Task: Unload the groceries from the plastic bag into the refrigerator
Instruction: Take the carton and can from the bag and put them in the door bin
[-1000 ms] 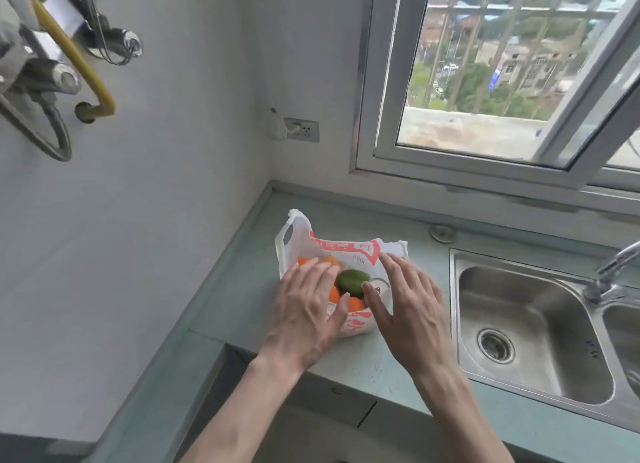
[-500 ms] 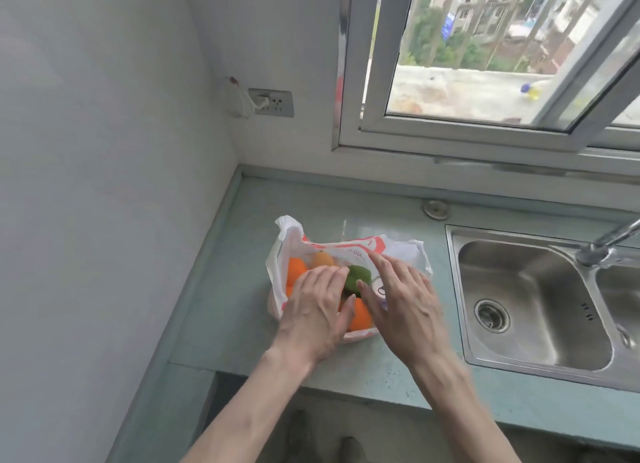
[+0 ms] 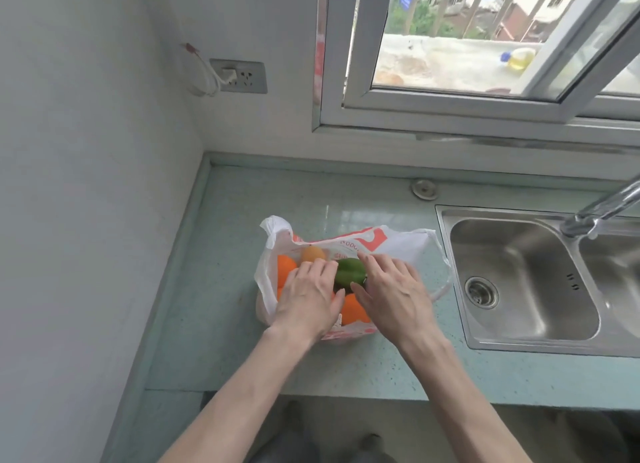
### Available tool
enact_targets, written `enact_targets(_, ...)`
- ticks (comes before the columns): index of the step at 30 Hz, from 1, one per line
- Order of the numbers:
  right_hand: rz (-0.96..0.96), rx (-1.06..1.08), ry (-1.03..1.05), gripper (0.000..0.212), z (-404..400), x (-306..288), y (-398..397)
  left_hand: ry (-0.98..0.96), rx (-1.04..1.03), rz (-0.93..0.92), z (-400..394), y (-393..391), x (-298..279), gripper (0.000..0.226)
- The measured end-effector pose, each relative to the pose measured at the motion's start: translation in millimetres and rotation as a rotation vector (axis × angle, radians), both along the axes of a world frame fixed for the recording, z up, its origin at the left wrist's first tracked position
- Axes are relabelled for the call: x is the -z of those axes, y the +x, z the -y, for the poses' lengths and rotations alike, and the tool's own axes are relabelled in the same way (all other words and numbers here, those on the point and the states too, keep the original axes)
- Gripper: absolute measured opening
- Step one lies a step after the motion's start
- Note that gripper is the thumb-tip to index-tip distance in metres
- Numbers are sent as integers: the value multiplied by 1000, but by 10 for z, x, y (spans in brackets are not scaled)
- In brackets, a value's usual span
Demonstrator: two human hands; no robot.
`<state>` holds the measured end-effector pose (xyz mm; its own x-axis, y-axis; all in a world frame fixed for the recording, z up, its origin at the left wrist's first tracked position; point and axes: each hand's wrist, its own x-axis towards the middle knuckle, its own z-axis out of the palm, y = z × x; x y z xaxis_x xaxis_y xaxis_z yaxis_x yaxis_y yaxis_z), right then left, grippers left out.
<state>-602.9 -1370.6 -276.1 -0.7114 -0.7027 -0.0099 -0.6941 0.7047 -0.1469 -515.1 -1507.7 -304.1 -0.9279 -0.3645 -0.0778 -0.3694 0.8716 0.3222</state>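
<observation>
White bag [image 3: 394,244] with red print on the counter [image 3: 225,324], left of the sink [image 3: 519,279], mouth open. Inside: green fruit [image 3: 348,275] in the middle, oranges [image 3: 286,268] around it (one paler, at the back). Left hand [image 3: 308,298] flat over the fruit, fingers straight and close together, holding nothing. Right hand [image 3: 393,289] beside it, fingers straight, tips on the bag's edge near the green fruit. Thumbs nearly touching. Socket [image 3: 239,76] on the wall behind.

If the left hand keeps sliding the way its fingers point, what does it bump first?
Probably the pale orange fruit just past the left hand fingertips, inside the plastic bag; depth is hard to judge.
</observation>
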Motion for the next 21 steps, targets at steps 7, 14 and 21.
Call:
enact_targets(7, 100, 45, 239, 43, 53, 104, -133, 0, 141, 235, 22, -14, 100, 53)
enact_targets(14, 124, 157, 361, 50, 10, 162, -191, -30, 214, 328, 20, 36, 223, 58)
enact_targets(21, 190, 164, 360, 29, -1, 210, -343, -66, 200, 416, -90, 53, 362, 50)
